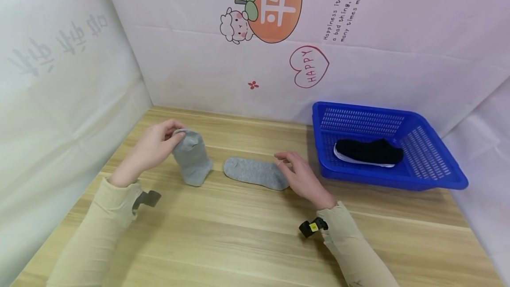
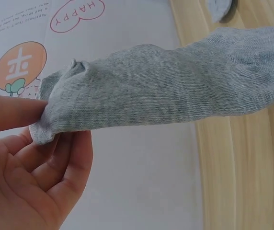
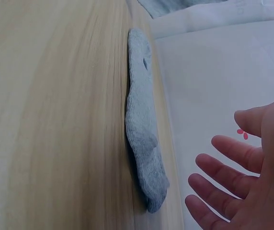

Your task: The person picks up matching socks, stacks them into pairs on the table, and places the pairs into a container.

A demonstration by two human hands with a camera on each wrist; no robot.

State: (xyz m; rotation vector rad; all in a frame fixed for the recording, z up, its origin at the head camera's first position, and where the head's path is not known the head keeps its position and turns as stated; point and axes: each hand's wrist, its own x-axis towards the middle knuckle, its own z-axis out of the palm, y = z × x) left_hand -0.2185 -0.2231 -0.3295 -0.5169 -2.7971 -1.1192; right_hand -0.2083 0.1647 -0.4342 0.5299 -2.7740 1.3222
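Observation:
A grey sock (image 1: 192,158) hangs from my left hand (image 1: 157,145), pinched between thumb and fingers near its upper end. In the left wrist view the sock (image 2: 151,88) stretches away from the left hand (image 2: 36,163), and its far end reaches over the wood. A second grey sock (image 1: 255,172) lies flat on the table, seen lengthwise in the right wrist view as a grey strip (image 3: 144,120). Over its right end hovers my right hand (image 1: 300,176). The fingers of this right hand (image 3: 242,177) are spread and hold nothing.
At the right stands a blue plastic basket (image 1: 370,176) with slotted walls. A black sock (image 1: 368,151) lies inside it on top of something white (image 1: 358,160). The wooden table (image 1: 223,242) ends at a printed white cloth wall (image 1: 191,56) behind.

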